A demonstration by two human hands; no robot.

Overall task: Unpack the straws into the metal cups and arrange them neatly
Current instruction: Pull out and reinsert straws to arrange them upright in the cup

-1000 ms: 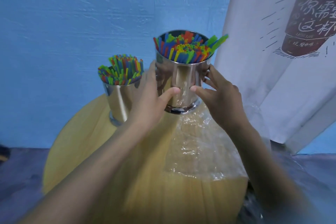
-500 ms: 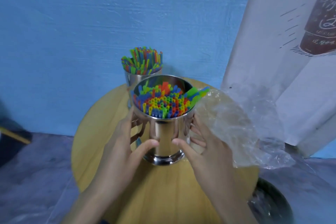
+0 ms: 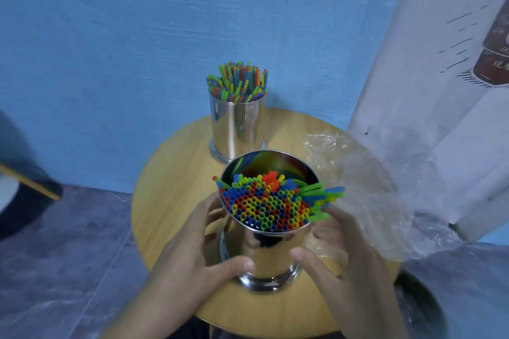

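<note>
Asker: Hands, then. Where are they?

Watcher: Both are on the near metal cup (image 3: 272,253). The left hand (image 3: 192,264) wraps its left side and the right hand (image 3: 344,261) its right side. The fingers (image 3: 237,267) curl round the wall, with the thumbs on the front just above the base, near each other but apart.

Asker: So they grip it?

Watcher: Yes, each hand grips that cup.

Asker: And the straws?

Watcher: Coloured straws (image 3: 270,209) are packed inside it, open ends up, bunched toward the near side, so the far inner wall shows bare. A few green and blue ones lean out over the right rim, just above the right hand's fingers.

Asker: Where does the cup stand?

Watcher: On the round wooden desk (image 3: 176,173), toward its near edge; the base looks set down. A second metal cup (image 3: 237,129) stands upright behind it, by the blue wall, apart from both hands, with its own straw bunch (image 3: 238,85) sticking up. Crumpled clear plastic wrap (image 3: 366,181) lies on the desk just beside the right hand.
</note>
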